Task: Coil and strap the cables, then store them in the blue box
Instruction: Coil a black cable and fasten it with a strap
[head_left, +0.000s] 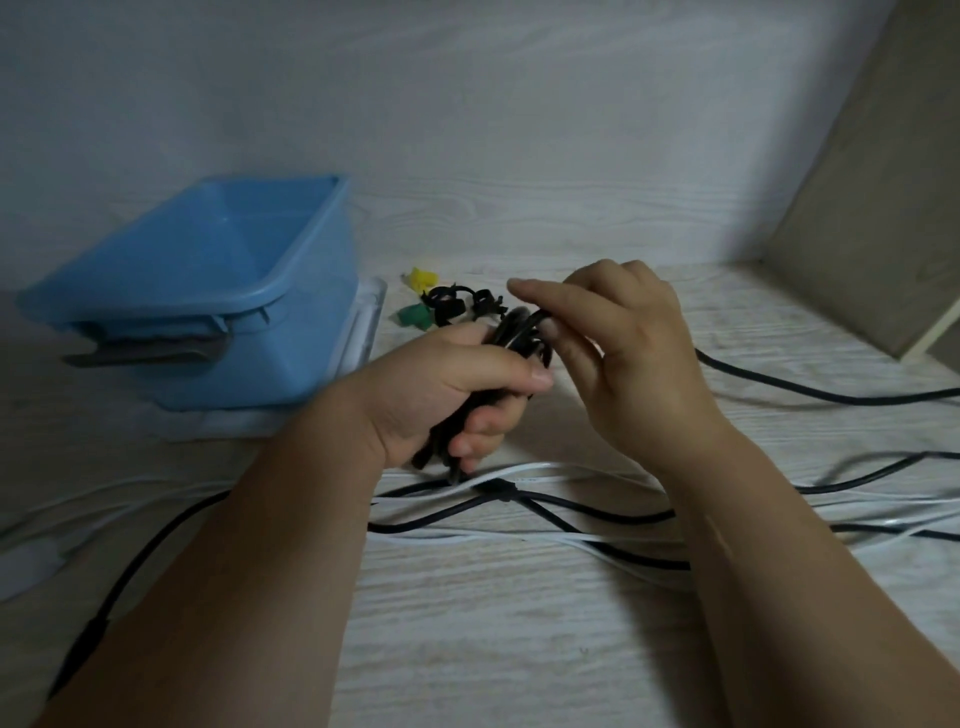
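Coil of black cable (511, 330): being held above the table (493, 623), the left hand (447, 384) gripping it in a closed fist, the right hand (634, 358) pinching its top loops with curled fingers. Blue box (208, 291): standing at left. Straps (452, 301), black, yellow and green: lying just behind the coil. Loose cables (498, 491), black and white: trailing across the table beneath both hands.

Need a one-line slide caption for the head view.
Left hand grips a coiled black cable, right hand pinches its top loop; cable straps and the blue box sit behind.
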